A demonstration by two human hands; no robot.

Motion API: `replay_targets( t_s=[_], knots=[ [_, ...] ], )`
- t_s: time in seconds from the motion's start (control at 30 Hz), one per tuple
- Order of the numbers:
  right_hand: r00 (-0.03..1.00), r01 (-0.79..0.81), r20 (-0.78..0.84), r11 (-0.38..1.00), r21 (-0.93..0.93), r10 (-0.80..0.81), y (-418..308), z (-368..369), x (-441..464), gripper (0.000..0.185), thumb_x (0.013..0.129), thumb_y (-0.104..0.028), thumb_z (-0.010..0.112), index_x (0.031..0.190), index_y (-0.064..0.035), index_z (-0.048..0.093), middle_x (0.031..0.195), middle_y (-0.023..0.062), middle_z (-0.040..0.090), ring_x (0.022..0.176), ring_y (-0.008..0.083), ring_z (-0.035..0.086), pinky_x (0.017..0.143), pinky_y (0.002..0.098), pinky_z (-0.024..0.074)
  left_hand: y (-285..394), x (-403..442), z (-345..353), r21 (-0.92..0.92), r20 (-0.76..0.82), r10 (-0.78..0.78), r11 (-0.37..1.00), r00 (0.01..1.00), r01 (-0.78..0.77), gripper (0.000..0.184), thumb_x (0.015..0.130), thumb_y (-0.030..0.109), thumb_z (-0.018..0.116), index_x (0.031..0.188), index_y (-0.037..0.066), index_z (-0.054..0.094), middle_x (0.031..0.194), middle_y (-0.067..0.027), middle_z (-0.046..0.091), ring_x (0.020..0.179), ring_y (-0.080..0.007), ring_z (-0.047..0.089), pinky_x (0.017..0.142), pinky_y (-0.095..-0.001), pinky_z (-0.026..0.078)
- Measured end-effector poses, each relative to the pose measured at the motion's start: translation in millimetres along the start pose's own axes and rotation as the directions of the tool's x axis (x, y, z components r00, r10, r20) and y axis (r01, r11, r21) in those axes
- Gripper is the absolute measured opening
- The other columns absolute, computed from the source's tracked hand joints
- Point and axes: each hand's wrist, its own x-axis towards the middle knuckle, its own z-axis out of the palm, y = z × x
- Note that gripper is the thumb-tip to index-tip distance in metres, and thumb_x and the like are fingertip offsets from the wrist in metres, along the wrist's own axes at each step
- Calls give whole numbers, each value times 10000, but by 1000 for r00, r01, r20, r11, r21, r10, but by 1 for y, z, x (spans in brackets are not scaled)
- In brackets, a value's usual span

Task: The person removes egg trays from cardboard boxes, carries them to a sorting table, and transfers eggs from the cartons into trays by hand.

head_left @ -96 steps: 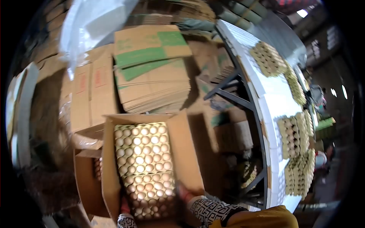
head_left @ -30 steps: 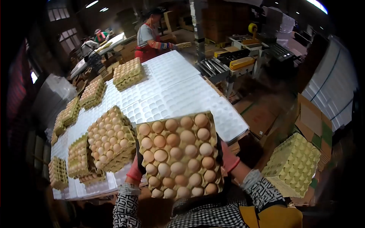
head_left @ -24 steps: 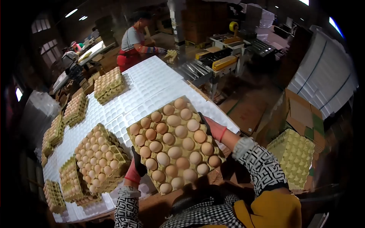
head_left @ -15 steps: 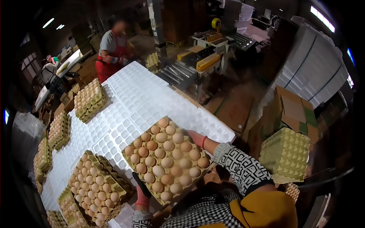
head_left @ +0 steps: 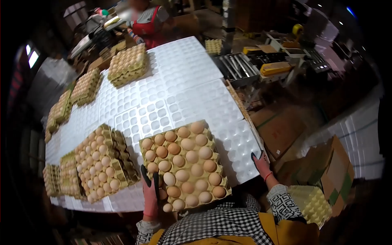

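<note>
A pulp tray full of brown eggs point(head_left: 183, 163) rests at the near edge of a table covered with white dimpled sheets point(head_left: 179, 106). My left hand point(head_left: 150, 192), in a pink glove with dark fingertips, is at the tray's left side, its fingers apart and up against the edge and the eggs there. Away from the tray, my right hand point(head_left: 261, 163) is over the table's right corner with thumb and fingers apart, holding nothing. Left of the tray stands a tilted stack of egg trays point(head_left: 98, 163), with more egg trays point(head_left: 69, 175) beyond it.
More stacked egg trays point(head_left: 128, 65) stand along the far left side. A co-worker in a red apron point(head_left: 149, 26) is at the table's far end. A roller conveyor point(head_left: 239, 67) lies beyond the right edge. Empty pulp trays point(head_left: 312, 204) and cardboard boxes point(head_left: 337, 175) are at lower right.
The egg tray has come down onto the table from my two hands. My right hand has let go and moved right. My left hand's fingers have opened. The view has swung left.
</note>
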Motion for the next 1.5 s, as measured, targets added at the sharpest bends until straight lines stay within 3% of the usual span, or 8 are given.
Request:
replay_targets(
  t_s=[0.33, 0.4, 0.67, 0.8, 1.0, 1.2, 1.33, 1.5],
  knots=[
    [825, 559, -73, 828, -31, -560, -83, -129, 0, 693, 811, -482, 697, 1332, -56, 532, 1026, 178, 696, 946, 342, 670, 851, 412, 513, 32, 4, -3, 310, -116, 183, 941, 976, -140, 471, 899, 151, 644, 1346, 58, 530, 1342, -146, 530, 1223, -284, 521, 1020, -357, 415],
    [843, 350, 166, 757, 552, -511, -172, -169, -33, 713, 789, -471, 711, 1343, -62, 525, 968, 166, 697, 908, 337, 666, 838, 425, 515, 76, 20, 8, 447, 48, 306, 845, 951, -294, 452, 858, 103, 665, 1300, 64, 579, 1295, -134, 576, 1190, -289, 552, 1002, -368, 434],
    [430, 902, 272, 392, -184, -861, -346, -126, -57, 424, 864, -398, 655, 1127, -71, 593, 974, 74, 678, 976, 234, 656, 815, 376, 523, 118, 142, 50, 491, 579, 390, 535, 716, -688, 394, 775, 108, 699, 1164, 117, 646, 1165, -102, 643, 1087, -321, 590, 938, -388, 478],
    [700, -162, 239, 176, 971, -673, -297, -168, -41, 293, 878, -194, 617, 1132, -48, 606, 827, 11, 624, 892, 125, 631, 819, 277, 520, 99, 159, 52, 355, 637, 264, 734, 725, -579, 391, 764, 107, 694, 1150, 104, 633, 1138, -107, 648, 1040, -328, 608, 923, -385, 490],
    [411, 909, 168, 417, 2, -896, -300, -149, -70, 481, 826, -373, 674, 1178, -56, 592, 893, 91, 681, 932, 239, 648, 803, 365, 498, 104, 152, 38, -704, 226, 12, 693, 974, 155, 342, 869, 91, 604, 1187, -28, 567, 1137, -112, 606, 1111, -285, 604, 971, -411, 518],
    [433, 866, 254, 478, 150, -865, -293, -142, -74, 534, 803, -370, 684, 1244, -74, 625, 985, 122, 718, 900, 234, 684, 845, 369, 513, 137, 136, 68, 408, 763, 168, 623, 624, -667, 471, 741, 167, 737, 1195, 111, 621, 1115, -125, 534, 940, -272, 619, 771, -367, 520],
    [683, -151, 304, 279, 948, -665, -256, -136, -30, 427, 922, -289, 609, 1213, 23, 622, 928, 141, 703, 690, 200, 674, 547, 289, 544, 135, 123, 86, 435, 875, 123, 228, 469, -871, 489, 704, 203, 754, 1154, 101, 590, 1136, -116, 533, 895, -259, 639, 670, -368, 510],
    [836, -113, 252, 297, 948, -488, -296, -85, 46, 253, 923, -125, 628, 1143, -7, 671, 912, 84, 696, 658, 148, 644, 515, 245, 521, 127, 153, 72, 323, 761, 250, 654, 598, -684, 436, 730, 184, 778, 1099, 76, 572, 949, -85, 652, 787, -208, 666, 643, -338, 518]
  ],
)
